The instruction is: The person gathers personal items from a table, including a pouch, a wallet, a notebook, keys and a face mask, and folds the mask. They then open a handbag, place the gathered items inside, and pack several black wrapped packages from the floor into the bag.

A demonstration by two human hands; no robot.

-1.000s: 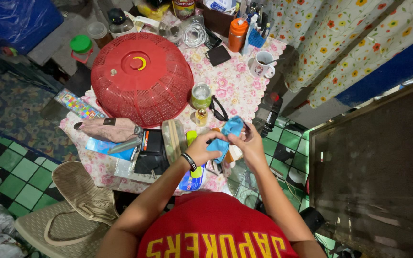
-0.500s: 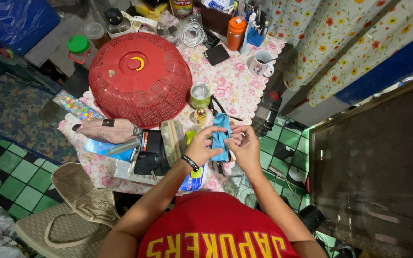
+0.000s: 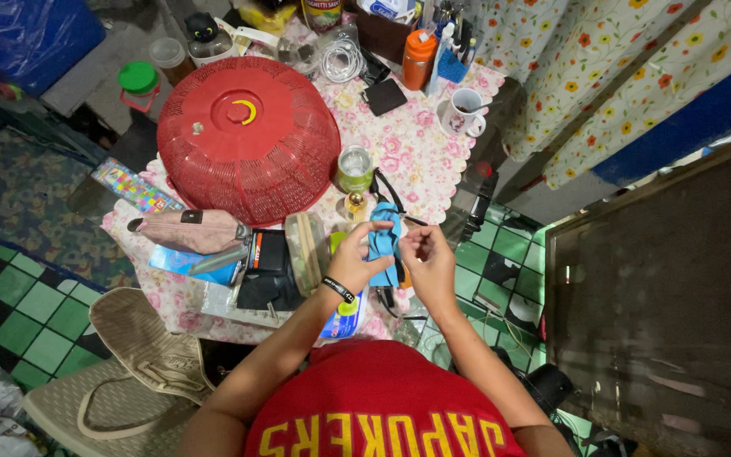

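Note:
My left hand [image 3: 355,261] and my right hand [image 3: 427,262] hold a small blue object [image 3: 383,241] between them, above the front edge of a table with a pink flowered cloth [image 3: 408,152]. The left hand's fingers pinch the object's left side; a black band circles that wrist. Fingers of the right hand are curled at its right side. Dark cords hang below the object. What the blue thing is cannot be told.
A big red mesh dome cover [image 3: 247,135] fills the table's middle. Near the hands stand a glass jar [image 3: 354,169], a folded pinkish umbrella [image 3: 192,230] and a black wallet [image 3: 268,267]. A white mug [image 3: 465,112] and orange bottle [image 3: 418,57] stand farther back. Shoes [image 3: 141,343] lie on the green tiled floor.
The blue object was turned from a flat, wide pose to upright and narrow between the hands. Both hands shifted slightly toward each other.

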